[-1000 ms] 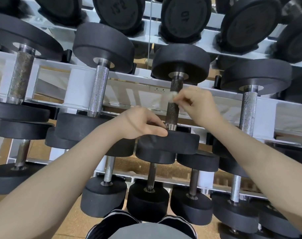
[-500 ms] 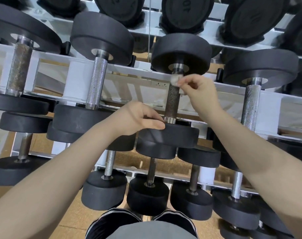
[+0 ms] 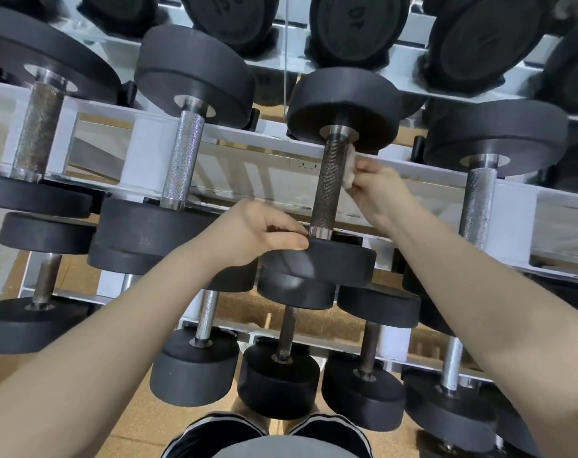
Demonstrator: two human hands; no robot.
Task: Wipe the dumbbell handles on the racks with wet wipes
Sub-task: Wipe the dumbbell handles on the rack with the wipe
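Note:
A black dumbbell with a dark knurled handle (image 3: pixel 328 186) lies on the middle shelf of the white rack (image 3: pixel 257 140). My right hand (image 3: pixel 378 190) pinches a small off-white wet wipe (image 3: pixel 349 170) and holds it against the right side of that handle, near its far end. My left hand (image 3: pixel 257 234) grips the rim of the dumbbell's near black head (image 3: pixel 327 262), thumb on the top edge, fingers curled over it beside the handle's collar.
More dumbbells fill the same shelf: a silver-handled one (image 3: pixel 183 160) to the left, a rusty-handled one (image 3: pixel 39 133) further left, another (image 3: pixel 479 200) to the right. Smaller dumbbells (image 3: pixel 281 365) sit on the lower shelf, larger ones above. My shoes (image 3: pixel 267 438) show at the bottom.
My right hand slid the wipe from the front top of the handle round to its right side and a little lower. The left hand kept its hold on the near head.

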